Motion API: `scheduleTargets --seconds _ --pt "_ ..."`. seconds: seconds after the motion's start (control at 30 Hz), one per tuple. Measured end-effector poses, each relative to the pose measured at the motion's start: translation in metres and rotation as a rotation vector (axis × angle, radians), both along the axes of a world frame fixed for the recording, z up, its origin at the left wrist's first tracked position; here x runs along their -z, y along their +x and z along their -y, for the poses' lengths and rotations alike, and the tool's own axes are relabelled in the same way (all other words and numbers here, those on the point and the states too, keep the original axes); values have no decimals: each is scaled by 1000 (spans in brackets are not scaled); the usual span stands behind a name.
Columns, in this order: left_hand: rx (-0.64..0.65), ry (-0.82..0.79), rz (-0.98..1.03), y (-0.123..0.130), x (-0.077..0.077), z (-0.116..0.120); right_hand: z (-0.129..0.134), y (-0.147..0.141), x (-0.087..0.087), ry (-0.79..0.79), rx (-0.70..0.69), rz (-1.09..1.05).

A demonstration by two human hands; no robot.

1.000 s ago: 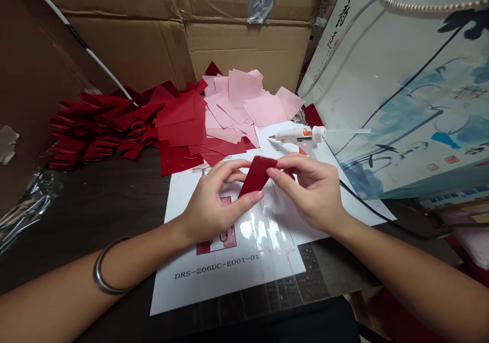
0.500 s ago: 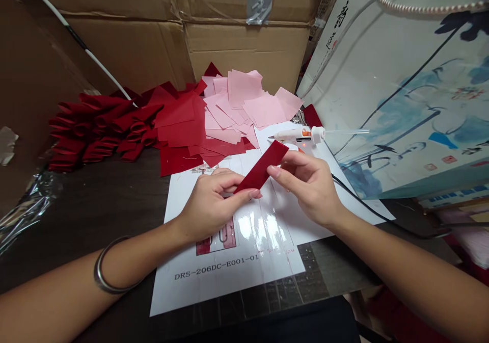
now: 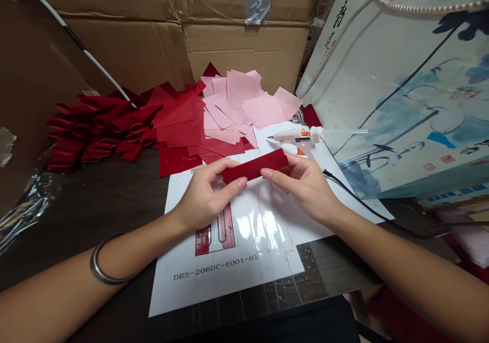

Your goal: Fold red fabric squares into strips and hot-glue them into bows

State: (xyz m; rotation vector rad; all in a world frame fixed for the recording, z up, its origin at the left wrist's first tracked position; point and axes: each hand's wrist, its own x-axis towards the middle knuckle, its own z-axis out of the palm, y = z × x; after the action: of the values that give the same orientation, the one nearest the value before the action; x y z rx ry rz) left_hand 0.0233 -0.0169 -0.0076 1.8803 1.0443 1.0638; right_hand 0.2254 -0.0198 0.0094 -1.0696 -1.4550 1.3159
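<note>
A folded strip of dark red fabric [image 3: 255, 167] is stretched between both hands above the printed sheet. My left hand [image 3: 208, 192] pinches its left end, thumb in front and fingers behind. At the right end, my right hand [image 3: 301, 182] grips it the same way, with the fingertips partly hidden behind the strip. Underneath lies the white sheet [image 3: 225, 292] with a printed picture and the code DRS-206DC-E001-01. Just beyond the right hand rests a white glue gun [image 3: 294, 136] with a clear glue stick in its back.
Flat red pieces [image 3: 181, 126] and pink pieces [image 3: 248, 90] are heaped at the back. Left of them sit folded red pieces [image 3: 87, 124]. A cardboard box [image 3: 244, 42] walls the back, a painted white panel [image 3: 401, 93] the right. A black cable [image 3: 359, 200] crosses the table's right side.
The red strip has turned from a steep diagonal to nearly level, its right end dropping and its left end rising slightly. Both hands keep hold of it.
</note>
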Motion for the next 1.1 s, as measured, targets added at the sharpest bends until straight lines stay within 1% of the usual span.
scheduleTargets --seconds 0.1,0.13,0.17,0.23,0.3,0.37,0.43,0.5,0.57,0.6,0.67,0.73,0.83,0.9,0.97,1.0,1.1 --pt "-147 324 -286 -1 0 0 1 -2 0 -42 56 58" --pt "-170 421 -396 0 0 0 1 -3 1 -50 74 79" --pt "-168 490 -494 1 1 1 1 -4 2 -55 85 97" --pt "-146 548 -624 2 1 3 1 -6 3 -69 68 144" --pt "-136 550 -688 3 2 3 2 -6 2 -94 16 266" --pt "-138 540 -738 1 0 1 4 0 -4 -88 -7 475" --pt "-128 519 -799 -2 -4 -1 10 11 -13 -30 44 714" --pt "-99 498 -865 -5 -12 -4 19 29 -21 34 106 906" --pt "-68 497 -933 -8 -21 -6 29 50 -25 67 188 1080" --pt "-63 508 -969 -10 -26 -7 33 60 -24 77 227 1130" --pt "-87 547 -1057 -12 -34 -8 39 77 -21 84 276 1191" --pt "-105 578 -1159 -14 -39 -8 39 88 -15 118 340 1243" --pt "-41 531 -1285 -15 -41 -6 31 90 -8 206 366 1235" --pt "17 469 -1311 -14 -39 -3 20 87 -6 218 358 1210" --pt "49 418 -1260 -12 -38 -1 6 84 -6 187 327 1172" --pt "52 396 -1202 -11 -37 0 -1 82 -6 157 310 1140" --pt "45 330 -959 -6 -32 0 -23 79 -7 102 271 1028"
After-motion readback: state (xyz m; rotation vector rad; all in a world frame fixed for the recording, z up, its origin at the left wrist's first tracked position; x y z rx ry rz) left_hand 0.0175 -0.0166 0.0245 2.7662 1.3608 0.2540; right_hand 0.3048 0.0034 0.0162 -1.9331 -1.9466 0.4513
